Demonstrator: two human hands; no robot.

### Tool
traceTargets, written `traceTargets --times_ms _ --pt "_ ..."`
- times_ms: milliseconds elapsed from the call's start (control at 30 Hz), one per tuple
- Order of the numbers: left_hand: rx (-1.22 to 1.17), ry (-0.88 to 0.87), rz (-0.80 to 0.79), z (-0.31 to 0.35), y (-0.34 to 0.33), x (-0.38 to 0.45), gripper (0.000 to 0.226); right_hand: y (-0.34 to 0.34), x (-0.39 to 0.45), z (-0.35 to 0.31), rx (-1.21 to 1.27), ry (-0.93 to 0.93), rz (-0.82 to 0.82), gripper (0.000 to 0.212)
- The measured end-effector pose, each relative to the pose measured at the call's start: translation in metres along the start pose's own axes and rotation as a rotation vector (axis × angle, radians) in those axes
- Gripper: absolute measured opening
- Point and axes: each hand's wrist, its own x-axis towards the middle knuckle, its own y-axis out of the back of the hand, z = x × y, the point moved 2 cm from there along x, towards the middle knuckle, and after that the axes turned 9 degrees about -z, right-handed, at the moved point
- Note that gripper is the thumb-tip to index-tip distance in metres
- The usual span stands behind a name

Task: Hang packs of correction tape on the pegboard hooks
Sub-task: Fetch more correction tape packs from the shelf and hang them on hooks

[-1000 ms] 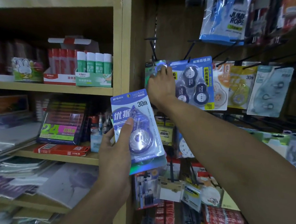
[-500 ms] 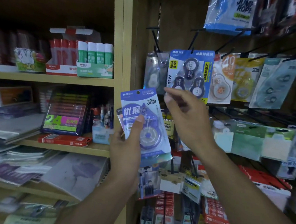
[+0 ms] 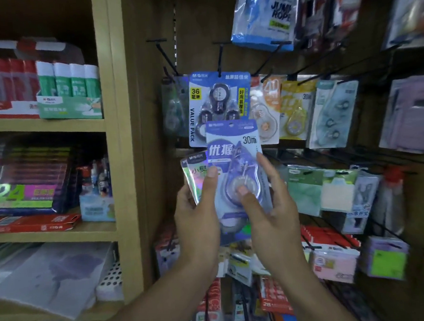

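While both hands meet in front of the pegboard (image 3: 152, 94), we note a small fan of flat packs between them. The left hand (image 3: 197, 220) grips the fan from the left side, thumb laid across the fronts and fingers curled behind. The right hand (image 3: 271, 216) pinches the front pack (image 3: 233, 164) alone: thumb pressed on the clear blister over the round tape wheel, fingers wrapped behind the right edge.

Front pack: a glossy blue-and-white rectangular card with a hang hole at the top and a teardrop-shaped transparent shell; it is marked 30m. Behind it, offset to the left, sit two more packs (image 3: 194, 171) with a shiny, iridescent film face and rounded corners.

The held packs are just below and partly overlapping the value pack (image 3: 217, 103), a blue card with three dark round dispensers that hangs on a thin black wire hook (image 3: 221, 58). A second hook (image 3: 166, 56) to its left carries a clear-fronted pack (image 3: 174, 105), blurred. To the right hang an orange pack (image 3: 267, 107), a yellow pack (image 3: 294, 110) and a pale teal pack (image 3: 332, 113).

A wooden shelf unit (image 3: 120, 141) stands to the left, holding cylindrical glue sticks (image 3: 69, 79) in cardboard trays.
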Motion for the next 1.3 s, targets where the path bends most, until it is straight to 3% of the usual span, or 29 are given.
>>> traceTargets --times_ms 100,200,267,367,500,733,933,1033,1300 --pt "0.015 -0.018 -0.041 -0.011 -0.015 -0.002 0.029 0.025 0.003 -0.001 -0.039 -0.042 0.061 0.052" --pt "0.104 -0.084 -0.065 -0.018 -0.026 -0.003 0.020 0.054 0.007 -0.004 -0.182 -0.162 -0.050 0.061" --pt "0.165 -0.153 -0.100 -0.017 -0.033 -0.002 0.023 0.070 0.011 -0.005 -0.287 -0.210 -0.103 0.075" --pt "0.221 -0.204 -0.175 -0.016 -0.047 -0.004 0.036 0.083 0.014 -0.006 -0.343 -0.191 -0.054 0.084" --pt "0.203 -0.211 -0.220 -0.019 -0.066 0.000 0.036 0.093 0.026 -0.011 -0.422 -0.118 0.061 0.080" --pt "0.180 -0.183 -0.196 0.001 -0.093 0.018 0.039 0.130 0.108 -0.001 -0.296 0.033 0.372 0.060" --pt "0.168 -0.171 -0.230 0.017 -0.093 0.023 0.039 0.145 0.146 0.012 -0.555 0.032 0.316 0.071" --pt "0.148 -0.150 -0.251 0.020 -0.087 0.025 0.031 0.145 0.139 0.012 -0.580 0.031 0.327 0.072" --pt "0.178 -0.127 -0.289 0.020 -0.069 0.037 0.040 0.150 0.129 0.000 -0.557 -0.014 0.294 0.064"
